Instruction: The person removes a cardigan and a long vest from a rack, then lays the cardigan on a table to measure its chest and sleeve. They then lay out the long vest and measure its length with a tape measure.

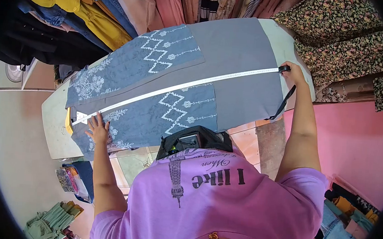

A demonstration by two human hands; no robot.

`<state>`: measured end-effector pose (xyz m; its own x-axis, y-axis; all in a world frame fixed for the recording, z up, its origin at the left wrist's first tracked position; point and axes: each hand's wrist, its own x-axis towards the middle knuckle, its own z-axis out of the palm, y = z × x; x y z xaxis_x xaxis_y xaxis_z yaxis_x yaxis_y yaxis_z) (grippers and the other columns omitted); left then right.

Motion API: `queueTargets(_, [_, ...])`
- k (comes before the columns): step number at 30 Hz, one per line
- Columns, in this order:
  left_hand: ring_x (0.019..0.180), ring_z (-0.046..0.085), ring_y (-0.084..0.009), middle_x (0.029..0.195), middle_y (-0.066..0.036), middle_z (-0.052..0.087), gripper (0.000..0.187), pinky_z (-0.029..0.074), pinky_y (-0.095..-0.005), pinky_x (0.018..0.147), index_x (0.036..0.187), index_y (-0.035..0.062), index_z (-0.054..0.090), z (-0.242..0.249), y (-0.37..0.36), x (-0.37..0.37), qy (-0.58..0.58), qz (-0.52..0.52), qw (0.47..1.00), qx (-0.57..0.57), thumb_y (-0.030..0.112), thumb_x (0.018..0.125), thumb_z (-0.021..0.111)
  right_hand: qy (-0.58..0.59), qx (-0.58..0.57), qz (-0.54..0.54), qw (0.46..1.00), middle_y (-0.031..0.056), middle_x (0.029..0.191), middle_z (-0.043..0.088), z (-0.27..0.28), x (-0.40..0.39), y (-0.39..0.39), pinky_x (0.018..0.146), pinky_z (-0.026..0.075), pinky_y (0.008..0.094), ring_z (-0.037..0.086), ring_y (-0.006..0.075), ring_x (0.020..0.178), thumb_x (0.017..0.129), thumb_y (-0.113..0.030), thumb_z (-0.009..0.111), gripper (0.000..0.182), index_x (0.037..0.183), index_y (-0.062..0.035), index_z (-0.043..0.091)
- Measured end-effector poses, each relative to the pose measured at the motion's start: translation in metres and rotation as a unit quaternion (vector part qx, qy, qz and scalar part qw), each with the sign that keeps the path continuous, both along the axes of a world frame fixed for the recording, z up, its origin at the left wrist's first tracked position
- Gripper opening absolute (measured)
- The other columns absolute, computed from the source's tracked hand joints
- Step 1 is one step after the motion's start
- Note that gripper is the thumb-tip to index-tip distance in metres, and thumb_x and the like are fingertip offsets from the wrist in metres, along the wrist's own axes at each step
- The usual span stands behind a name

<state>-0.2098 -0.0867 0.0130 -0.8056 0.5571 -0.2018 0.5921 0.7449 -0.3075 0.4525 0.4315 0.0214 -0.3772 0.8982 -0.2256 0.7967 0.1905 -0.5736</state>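
Note:
A white measuring tape (194,83) runs in a slight curve along a grey cloth (245,48). Its black case (284,68) is in my right hand (294,74), fingers closed around it, with a black strap (286,103) hanging below. My left hand (98,130) rests with spread fingers beside the tape's left end, over the cloth. Two blue panels with white patterns, an upper panel (129,53) and a lower panel (151,116), lie on either side of the tape. A yellow edge (69,122) shows at the cloth's left end.
The cloth covers most of a pale, long table (53,123). Clothes (88,10) hang along the far side, and floral garments (339,41) hang at the right. Folded jeans (344,228) are at lower right; green clothes (51,220) lie at lower left.

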Motion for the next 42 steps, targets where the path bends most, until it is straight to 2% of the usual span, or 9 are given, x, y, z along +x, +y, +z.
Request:
queueTargets(10, [0.139,0.015,-0.036,0.151,-0.012,0.021,0.071,0.011,-0.0708,0.1,0.146,0.0301,0.021,-0.015,0.002,0.028,0.047,0.019,0.991,0.127,0.04,0.086,0.058,-0.044,0.024,-0.008,0.999,0.0125,0.084,0.067,0.002,-0.004,-0.005,0.073,0.048,0.0331,0.064,0.0241,0.078,0.065,0.005,0.072,0.036,0.097,-0.0062,0.063])
queueTargets(19, [0.136,0.022,-0.0354,0.146,-0.009,0.032,0.054,0.013,-0.0631,0.105,0.13,0.0199,0.05,0.007,0.076,0.126,-0.12,-0.231,0.916,0.304,0.031,0.08,0.067,-0.11,0.101,-0.013,0.989,0.0132,0.082,0.066,0.036,-0.011,-0.003,0.07,0.048,0.032,0.062,0.0214,0.073,0.066,-0.001,0.075,0.04,0.104,-0.0028,0.063])
queueTargets(21, [0.132,0.031,-0.0346,0.138,-0.006,0.043,0.037,0.016,-0.0624,0.105,0.112,0.0157,0.06,-0.002,0.083,0.137,-0.159,-0.251,0.905,0.305,0.026,0.078,0.069,-0.054,0.166,-0.036,0.984,0.0176,0.086,0.067,0.051,-0.007,0.012,0.072,0.049,0.0373,0.065,0.0318,0.079,0.068,-0.011,0.075,0.036,0.102,-0.0061,0.065])
queueTargets(26, [0.12,0.045,-0.0363,0.119,-0.01,0.059,0.017,0.03,-0.049,0.102,0.097,0.0057,0.06,-0.006,0.084,0.137,-0.171,-0.208,0.893,0.359,0.013,0.082,0.063,0.083,0.285,-0.098,0.95,0.0073,0.076,0.067,0.16,-0.008,0.037,0.059,0.048,0.0275,0.062,0.0129,0.063,0.077,-0.017,0.072,0.033,0.105,-0.002,0.063])
queueTargets(31, [0.093,0.052,-0.0213,0.091,-0.012,0.056,0.009,0.04,-0.0302,0.085,0.097,0.0016,0.053,-0.001,0.062,0.133,-0.328,0.044,0.788,0.519,0.007,0.091,0.051,0.174,0.381,-0.138,0.898,0.0033,0.078,0.066,0.294,-0.003,0.032,0.057,0.041,0.0218,0.057,0.0074,0.065,0.083,-0.025,0.07,0.037,0.109,0.0001,0.062])
queueTargets(33, [0.086,0.046,-0.0145,0.088,-0.009,0.051,0.01,0.039,-0.0259,0.08,0.101,0.0012,0.05,-0.007,0.044,0.122,-0.283,0.009,0.79,0.545,0.007,0.093,0.048,0.258,0.361,-0.178,0.878,0.0025,0.081,0.066,0.321,-0.022,0.011,0.053,0.037,0.02,0.056,0.0059,0.065,0.083,-0.025,0.069,0.036,0.109,-0.001,0.061])
queueTargets(36, [0.085,0.046,-0.0127,0.095,-0.004,0.049,0.013,0.039,-0.0254,0.079,0.106,0.0005,0.047,-0.035,0.017,0.095,-0.269,0.053,0.689,0.671,0.006,0.094,0.045,0.256,0.314,-0.185,0.895,0.0006,0.081,0.064,0.313,-0.029,0.004,0.051,0.035,0.0193,0.053,0.0052,0.061,0.084,-0.024,0.069,0.034,0.108,-0.002,0.061])
queueTargets(40, [0.086,0.046,-0.0115,0.094,-0.002,0.05,0.017,0.038,-0.0226,0.081,0.11,0.0035,0.048,-0.013,-0.006,0.097,-0.241,0.086,0.755,0.603,0.009,0.094,0.049,0.206,0.243,-0.181,0.93,0.003,0.076,0.06,0.198,-0.001,0.034,0.053,0.04,0.0213,0.055,0.0089,0.062,0.08,-0.025,0.072,0.035,0.1,0.0019,0.061])
queueTargets(42, [0.091,0.048,-0.0118,0.098,-0.004,0.052,0.021,0.038,-0.0225,0.083,0.113,0.0043,0.047,-0.009,-0.022,0.088,-0.247,0.056,0.77,0.585,0.009,0.093,0.05,0.298,0.184,-0.037,0.936,0.0082,0.095,0.066,0.078,0.032,0.086,0.077,0.049,0.0275,0.063,0.0163,0.081,0.081,-0.017,0.07,0.049,0.12,0.0066,0.052])
